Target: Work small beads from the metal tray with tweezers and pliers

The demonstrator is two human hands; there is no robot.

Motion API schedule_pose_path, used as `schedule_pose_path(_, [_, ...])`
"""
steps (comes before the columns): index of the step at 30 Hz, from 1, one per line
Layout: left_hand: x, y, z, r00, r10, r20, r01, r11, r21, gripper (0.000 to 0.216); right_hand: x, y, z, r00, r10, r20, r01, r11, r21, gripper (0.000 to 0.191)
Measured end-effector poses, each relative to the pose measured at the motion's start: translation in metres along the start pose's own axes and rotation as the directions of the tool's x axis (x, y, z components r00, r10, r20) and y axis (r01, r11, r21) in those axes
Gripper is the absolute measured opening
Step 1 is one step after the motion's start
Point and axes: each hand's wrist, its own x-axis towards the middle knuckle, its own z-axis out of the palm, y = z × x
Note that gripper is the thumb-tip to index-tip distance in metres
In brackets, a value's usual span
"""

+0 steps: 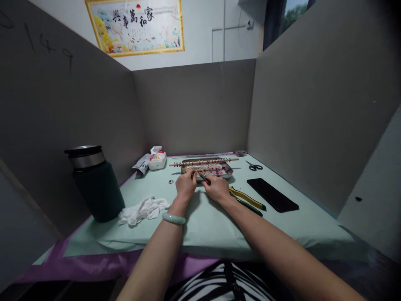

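My left hand (186,184) is closed in a pinch at the near edge of a metal tray (231,172); what its fingertips hold is too small to make out. In my right hand (217,188) is a slim tool with a dark red and black handle, probably pliers (205,179), its tip meeting the left fingertips. Beads (216,169) in red, gold and pale colours fill the tray. Across the tray lies a wooden stick (233,159) with small red beaded pieces along it. A small ring-like beaded piece (171,182) rests left of my left hand.
To the right are yellow-handled pliers (247,198), a black phone (272,195) and black scissors (254,167). A dark green bottle (98,188), crumpled white tissue (144,210) and a tissue pack (157,159) stand left. Grey partitions (194,108) enclose the table.
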Motion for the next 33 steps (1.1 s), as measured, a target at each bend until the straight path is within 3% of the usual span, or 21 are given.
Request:
schedule_pose_path(3, [0.004, -0.001, 0.001, 0.999, -0.028, 0.020, 0.031, 0.988, -0.154, 0.013, 0.004, 0.003, 0.002, 0.999, -0.041, 0.011, 0.038, 0.981, 0.190, 0.034])
schedule_pose_path(5, [0.006, 0.000, 0.001, 0.990, -0.082, 0.111, 0.117, 0.928, -0.354, 0.014, 0.008, 0.007, 0.003, 0.999, -0.027, -0.018, 0.032, 0.961, 0.275, 0.035])
schedule_pose_path(8, [0.007, 0.002, -0.001, 0.924, -0.158, 0.348, 0.348, 0.726, -0.594, 0.017, 0.011, 0.012, 0.004, 0.999, -0.021, -0.024, 0.028, 0.939, 0.342, 0.032])
schedule_pose_path(11, [0.006, 0.004, -0.005, 0.869, -0.118, 0.480, 0.456, 0.568, -0.685, 0.021, 0.013, 0.015, 0.006, 0.997, -0.074, 0.016, 0.062, 0.924, 0.378, 0.028])
schedule_pose_path(18, [0.008, -0.002, -0.012, 0.769, 0.043, 0.638, 0.582, 0.365, -0.727, 0.021, 0.012, 0.015, 0.006, 0.984, -0.177, 0.012, 0.149, 0.858, 0.492, 0.026])
schedule_pose_path(24, [0.010, -0.008, -0.012, 0.695, 0.147, 0.704, 0.660, 0.257, -0.706, 0.023, 0.010, 0.014, 0.005, 0.977, -0.214, -0.009, 0.186, 0.826, 0.532, 0.025])
schedule_pose_path(29, [0.009, -0.009, -0.012, 0.671, 0.163, 0.723, 0.678, 0.259, -0.688, 0.022, 0.009, 0.014, 0.004, 0.980, -0.197, -0.020, 0.184, 0.867, 0.463, 0.027])
schedule_pose_path(33, [0.007, -0.005, -0.013, 0.696, 0.141, 0.704, 0.647, 0.302, -0.700, 0.022, 0.008, 0.012, 0.001, 0.989, -0.147, -0.026, 0.147, 0.920, 0.362, 0.028])
